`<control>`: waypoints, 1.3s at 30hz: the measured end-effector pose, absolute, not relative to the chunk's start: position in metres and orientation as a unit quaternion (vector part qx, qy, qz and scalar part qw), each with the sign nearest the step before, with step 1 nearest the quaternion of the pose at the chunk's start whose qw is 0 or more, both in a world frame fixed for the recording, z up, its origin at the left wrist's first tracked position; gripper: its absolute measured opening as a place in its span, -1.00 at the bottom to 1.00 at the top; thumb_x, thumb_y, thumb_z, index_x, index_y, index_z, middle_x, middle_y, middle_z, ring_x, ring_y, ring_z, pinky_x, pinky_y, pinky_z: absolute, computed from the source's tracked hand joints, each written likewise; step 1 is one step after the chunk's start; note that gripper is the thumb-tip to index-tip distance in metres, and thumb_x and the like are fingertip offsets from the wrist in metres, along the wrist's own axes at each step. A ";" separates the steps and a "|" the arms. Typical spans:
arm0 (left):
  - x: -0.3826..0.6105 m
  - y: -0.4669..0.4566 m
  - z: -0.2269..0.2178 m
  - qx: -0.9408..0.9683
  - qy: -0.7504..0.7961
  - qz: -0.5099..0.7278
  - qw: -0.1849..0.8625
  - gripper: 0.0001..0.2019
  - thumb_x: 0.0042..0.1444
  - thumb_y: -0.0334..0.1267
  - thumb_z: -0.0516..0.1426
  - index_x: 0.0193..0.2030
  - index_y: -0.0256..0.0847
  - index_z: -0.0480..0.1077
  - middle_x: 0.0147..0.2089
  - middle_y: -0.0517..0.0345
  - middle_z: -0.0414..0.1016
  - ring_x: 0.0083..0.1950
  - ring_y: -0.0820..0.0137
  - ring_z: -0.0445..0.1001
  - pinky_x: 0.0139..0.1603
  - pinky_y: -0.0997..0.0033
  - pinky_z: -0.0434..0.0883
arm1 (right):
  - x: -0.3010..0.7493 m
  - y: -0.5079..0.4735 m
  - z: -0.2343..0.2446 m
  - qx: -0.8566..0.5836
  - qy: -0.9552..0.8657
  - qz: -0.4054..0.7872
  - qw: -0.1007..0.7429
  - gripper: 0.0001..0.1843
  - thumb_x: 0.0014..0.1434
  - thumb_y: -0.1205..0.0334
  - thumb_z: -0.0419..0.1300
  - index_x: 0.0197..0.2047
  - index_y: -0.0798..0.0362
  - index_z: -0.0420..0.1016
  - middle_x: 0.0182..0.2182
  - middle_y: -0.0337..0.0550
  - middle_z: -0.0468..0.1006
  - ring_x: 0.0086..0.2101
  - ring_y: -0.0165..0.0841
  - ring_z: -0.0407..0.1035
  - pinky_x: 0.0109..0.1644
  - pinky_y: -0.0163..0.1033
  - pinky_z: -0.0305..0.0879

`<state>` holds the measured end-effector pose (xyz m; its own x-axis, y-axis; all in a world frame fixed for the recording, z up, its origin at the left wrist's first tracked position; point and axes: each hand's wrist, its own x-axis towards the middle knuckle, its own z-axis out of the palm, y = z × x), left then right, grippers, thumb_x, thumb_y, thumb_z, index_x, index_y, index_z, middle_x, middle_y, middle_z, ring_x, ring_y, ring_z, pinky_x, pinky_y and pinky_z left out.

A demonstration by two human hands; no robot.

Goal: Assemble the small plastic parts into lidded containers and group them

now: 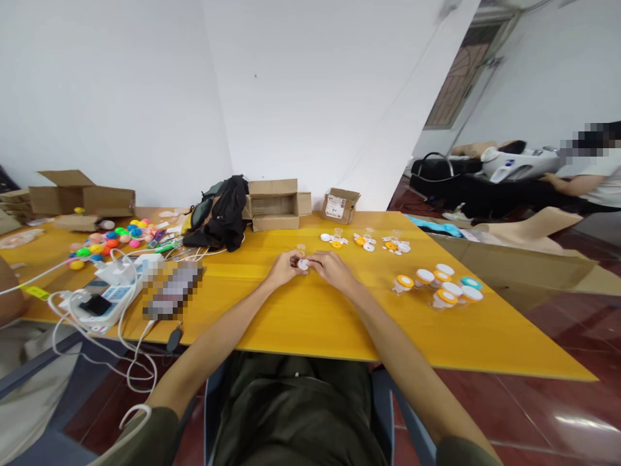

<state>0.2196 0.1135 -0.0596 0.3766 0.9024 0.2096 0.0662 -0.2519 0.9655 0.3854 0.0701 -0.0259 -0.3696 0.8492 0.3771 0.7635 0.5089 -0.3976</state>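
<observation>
Over the middle of the table, my left hand (284, 269) is closed round a small white round plastic part (303, 264), its face turned up. From the other side, my right hand (332, 268) pinches at the edge of the same part with thumb and fingertips. Just beyond my left fingers stands a small clear piece (301, 248), partly hidden. Farther back lie loose sets of parts: white discs (325, 237), orange rings (336, 244) and clear cups. To the right, several clear jars with white, orange and teal lids (471, 283) stand grouped together.
At left are a white power strip (116, 291) with cables, a blurred-out phone-like object (174, 290) and coloured balls (111, 243). A black bag (223, 213) and cardboard boxes (274, 206) line the wall. A large carton (514, 265) adjoins the right edge; a person sits beyond.
</observation>
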 end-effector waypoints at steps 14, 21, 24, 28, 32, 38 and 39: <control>0.220 0.115 -0.061 0.659 0.366 0.422 0.503 -0.67 -0.40 -0.40 0.42 -0.46 -0.26 0.41 -0.46 0.27 0.51 -0.39 0.44 0.49 -0.25 0.44 0.43 | 0.387 0.072 -0.022 -0.464 -0.856 0.038 0.225 -0.71 0.24 0.45 0.08 -0.21 0.00 0.62 -0.27 -0.05 0.62 -0.28 -0.29 0.47 -0.18 -0.28 0.28; 0.221 0.114 -0.061 0.657 0.364 0.422 0.509 -0.66 -0.41 -0.40 0.41 -0.47 -0.26 0.39 -0.48 0.30 0.48 -0.40 0.45 0.48 -0.25 0.42 0.43 | 0.384 0.068 -0.017 -0.485 -0.846 0.038 0.217 -0.73 0.27 0.39 0.07 -0.25 0.01 0.60 -0.32 -0.04 0.61 -0.32 -0.28 0.46 -0.22 -0.28 0.24; 0.222 0.112 -0.058 0.653 0.359 0.426 0.513 -0.66 -0.42 -0.42 0.41 -0.48 -0.26 0.37 -0.49 0.32 0.47 -0.42 0.47 0.46 -0.26 0.44 0.42 | 0.382 0.066 -0.016 -0.496 -0.842 0.038 0.210 -0.73 0.28 0.38 0.06 -0.29 0.04 0.59 -0.35 -0.02 0.61 -0.34 -0.28 0.45 -0.26 -0.28 0.21; 0.221 0.111 -0.057 0.651 0.357 0.426 0.517 -0.68 -0.41 -0.45 0.39 -0.49 -0.26 0.37 -0.50 0.33 0.45 -0.44 0.49 0.44 -0.29 0.47 0.40 | 0.380 0.068 -0.016 -0.508 -0.837 0.041 0.198 -0.73 0.28 0.37 0.05 -0.32 0.08 0.58 -0.35 0.00 0.62 -0.35 -0.29 0.45 -0.27 -0.30 0.20; 0.221 0.112 -0.059 0.654 0.357 0.425 0.515 -0.70 -0.40 -0.46 0.37 -0.47 -0.27 0.39 -0.50 0.34 0.44 -0.44 0.50 0.42 -0.30 0.47 0.38 | 0.383 0.073 -0.013 -0.475 -0.860 0.042 0.180 -0.76 0.25 0.41 0.08 -0.28 0.09 0.59 -0.31 0.00 0.63 -0.30 -0.27 0.47 -0.22 -0.30 0.21; 0.221 0.112 -0.058 0.651 0.356 0.427 0.517 -0.70 -0.41 -0.50 0.35 -0.48 -0.27 0.39 -0.51 0.35 0.44 -0.45 0.50 0.42 -0.29 0.47 0.38 | 0.385 0.076 -0.001 -0.455 -0.886 -0.004 0.090 -0.69 0.18 0.52 0.08 -0.17 0.06 0.60 -0.20 0.02 0.62 -0.24 -0.26 0.48 -0.24 -0.29 0.18; 0.221 0.111 -0.057 0.649 0.358 0.426 0.519 -0.70 -0.40 -0.51 0.35 -0.48 -0.27 0.39 -0.51 0.35 0.44 -0.45 0.50 0.42 -0.29 0.47 0.38 | 0.385 0.077 0.000 -0.452 -0.888 -0.009 0.081 -0.68 0.18 0.52 0.08 -0.16 0.06 0.60 -0.19 0.02 0.62 -0.23 -0.26 0.48 -0.23 -0.29 0.17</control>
